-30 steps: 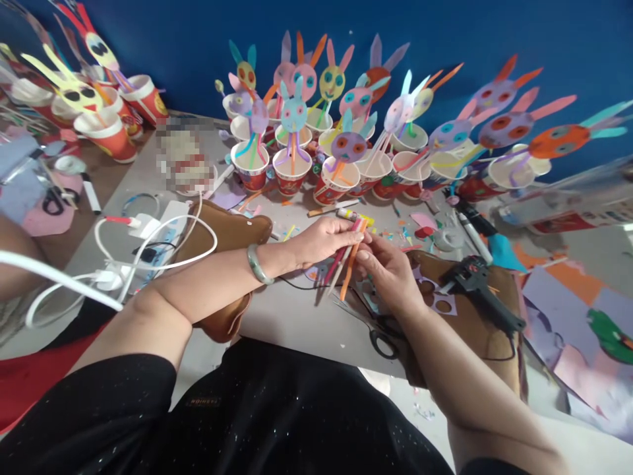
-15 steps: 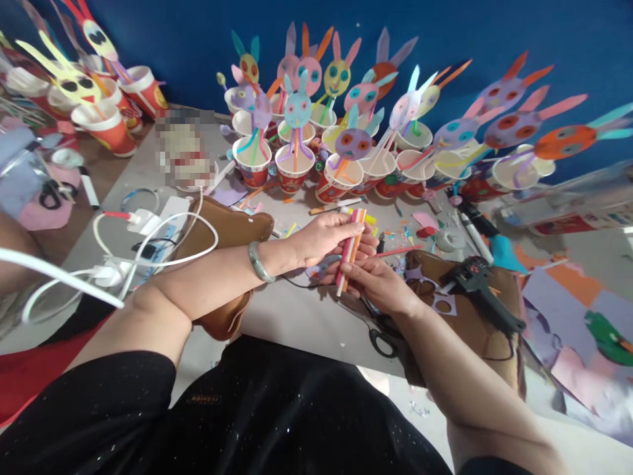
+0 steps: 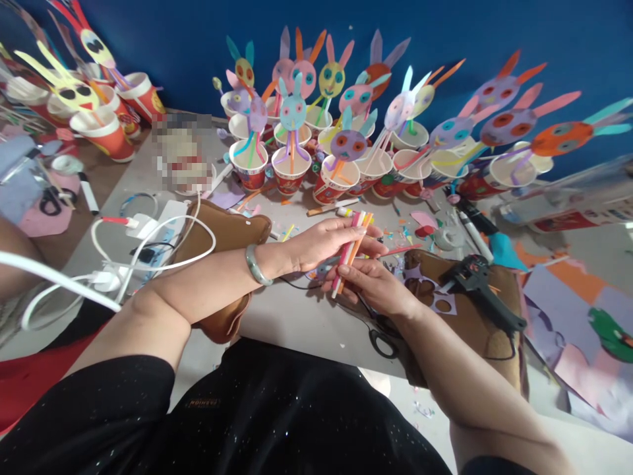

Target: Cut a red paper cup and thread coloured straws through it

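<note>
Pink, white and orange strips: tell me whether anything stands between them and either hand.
Nothing visible does. The left hand directly touches the strips toward their far end, and the right hand touches them toward the near end.

My bare left forearm [image 3: 217, 280] slants forward and to the right, bringing my bare left hand [image 3: 326, 243] in front of me, its thumb laid on top and its fingers reaching past underneath. My bare right forearm [image 3: 459, 369] angles forward and inward, and my bare right hand [image 3: 372, 282] sits just nearer to me, thumb pressing from above, fingers curled beneath.
</note>
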A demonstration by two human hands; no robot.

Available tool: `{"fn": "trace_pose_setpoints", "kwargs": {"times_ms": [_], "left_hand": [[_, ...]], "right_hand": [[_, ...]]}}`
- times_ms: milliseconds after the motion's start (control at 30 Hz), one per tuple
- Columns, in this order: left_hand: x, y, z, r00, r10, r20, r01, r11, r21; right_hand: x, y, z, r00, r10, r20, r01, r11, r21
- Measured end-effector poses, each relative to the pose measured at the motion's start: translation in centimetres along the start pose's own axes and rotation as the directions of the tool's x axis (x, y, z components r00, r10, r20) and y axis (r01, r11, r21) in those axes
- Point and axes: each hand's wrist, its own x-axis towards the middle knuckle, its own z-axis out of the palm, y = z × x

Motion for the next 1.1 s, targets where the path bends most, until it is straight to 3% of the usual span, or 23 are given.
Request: {"fn": "trace_pose_setpoints", "kwargs": {"times_ms": [267, 400, 833, 900, 1000, 1067, 1100], "left_hand": [[-0.6, 0.0, 0.5, 0.998, -0.026, 0.054, 0.024, 0.999, 0.04], [-0.7, -0.3, 0.6, 0.999, 0.023, 0.045, -0.028, 0.994, 0.105], [-1.3, 0.2, 1.5, 0.991, 0.104, -0.082, -0.068, 0.933, 0.354], [-1.0, 0.0, 1.4, 0.982, 0.16, -0.098, -0.119, 0.935, 0.335], [-0.5, -0.1, 1.0, 0.968, 0.225, -0.113, -0.185, 0.939, 0.29], [-0.2, -0.1, 0.8, 0.964, 0.226, -0.137, -0.181, 0.942, 0.281], [-0.1, -0.1, 0.7, 0.964, 0.221, -0.148, -0.173, 0.943, 0.286]], "right_hand": [[-0.1, 0.0, 0.3, 0.999, 0.024, 0.034, -0.026, 0.999, 0.04], [-0.3, -0.1, 0.5, 0.996, 0.02, 0.087, -0.026, 0.998, 0.064], [-0.2, -0.1, 0.7, 0.995, 0.018, 0.102, -0.02, 0.999, 0.025], [-0.2, -0.4, 0.6, 0.996, 0.0, 0.086, 0.004, 0.999, -0.04], [-0.6, -1.1, 0.0, 0.999, -0.03, 0.043, 0.042, 0.952, -0.304], [-1.1, -1.5, -0.5, 0.983, -0.155, -0.097, 0.087, 0.862, -0.5], [-1.4, -1.7, -0.8, 0.942, -0.269, -0.199, 0.108, 0.808, -0.579]]}}
